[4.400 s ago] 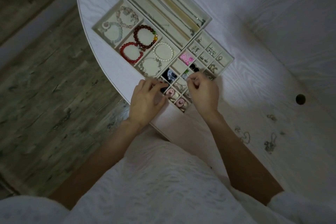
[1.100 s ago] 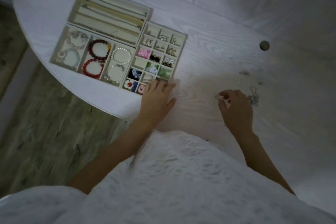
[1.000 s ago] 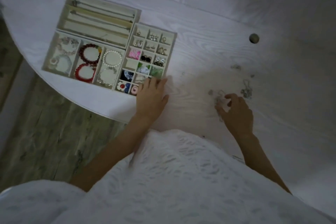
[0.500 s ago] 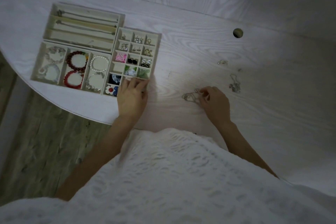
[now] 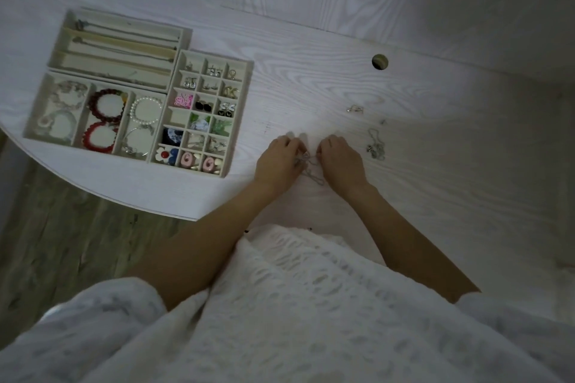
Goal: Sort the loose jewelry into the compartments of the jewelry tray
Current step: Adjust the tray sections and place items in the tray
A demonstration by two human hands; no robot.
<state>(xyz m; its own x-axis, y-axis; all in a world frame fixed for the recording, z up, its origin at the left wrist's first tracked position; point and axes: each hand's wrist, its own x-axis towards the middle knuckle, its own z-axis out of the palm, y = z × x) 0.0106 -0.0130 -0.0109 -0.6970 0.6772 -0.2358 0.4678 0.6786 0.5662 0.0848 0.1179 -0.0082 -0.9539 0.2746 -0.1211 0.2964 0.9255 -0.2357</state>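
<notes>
A thin silver chain necklace (image 5: 310, 168) lies on the white table between my hands. My left hand (image 5: 279, 161) and my right hand (image 5: 339, 158) both pinch it at its upper end, fingertips nearly meeting. The beige jewelry tray (image 5: 241, 109) stands to the left, apart from both hands. Its small compartments hold earrings and charms, its wider ones bracelets, its long ones chains. Another loose silver chain (image 5: 376, 146) lies just right of my right hand. A small silver piece (image 5: 355, 109) lies farther back.
A round cable hole (image 5: 380, 61) is in the table at the back right. The table's curved edge (image 5: 124, 200) runs below the tray, with wooden floor beyond. My white knitted top fills the foreground.
My left hand left the tray's corner and moved right to join my right hand on the chain. My right hand dragged the chain nearer to me. The camera view shifted right.
</notes>
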